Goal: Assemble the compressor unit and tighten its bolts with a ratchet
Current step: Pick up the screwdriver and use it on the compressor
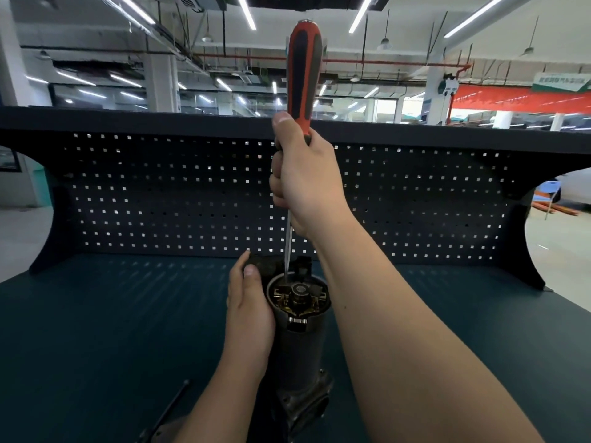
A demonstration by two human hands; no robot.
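Little of the job looks finished, judging from the head camera. The compressor unit (299, 343) stands upright on the green bench (112, 314), its top end uncovered and its coppery internals exposed. The left hand (249, 311) wraps round the upper housing to steady it. The right hand (307, 183) is clenched round a red-and-black screwdriver (303, 75), whose tip reaches into the open top. Closing that end and ratcheting the bolts seem left to do. A dark slim tool (174, 407) at lower left may be the ratchet; it is too indistinct to say.
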